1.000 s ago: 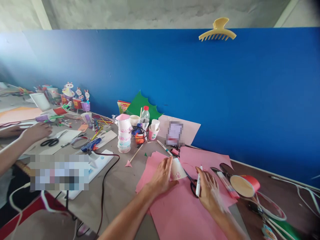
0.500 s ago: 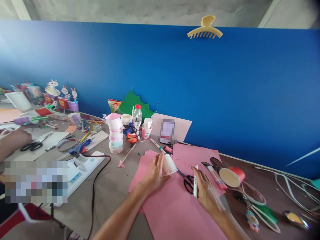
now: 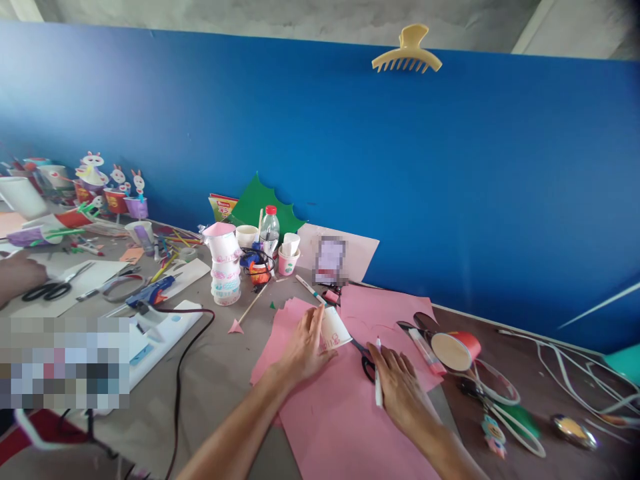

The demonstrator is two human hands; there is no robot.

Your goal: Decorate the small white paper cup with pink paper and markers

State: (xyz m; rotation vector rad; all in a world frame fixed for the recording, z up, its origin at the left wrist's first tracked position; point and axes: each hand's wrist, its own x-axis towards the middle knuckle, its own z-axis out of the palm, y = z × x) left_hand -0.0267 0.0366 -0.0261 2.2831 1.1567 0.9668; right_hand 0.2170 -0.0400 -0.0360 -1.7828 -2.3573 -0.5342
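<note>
Holding paper cup (image 3: 336, 328) just left of scissors (image 3: 368, 367) | left hand (image 3: 305, 347) nearer, fingers gripping cup's left side | right of scissors: right hand (image 3: 404, 390), fingers closed on marker (image 3: 379, 383), long axis forward

The yellow and red booklet (image 3: 223, 207) by the blue wall (image 3: 310, 133) has a big red Chinese sign that looks like 彩, and the tiny words over it are too small to read. A red cup (image 3: 115, 201) with a bunny on it has gold marks, but they are too small to read too.
</note>
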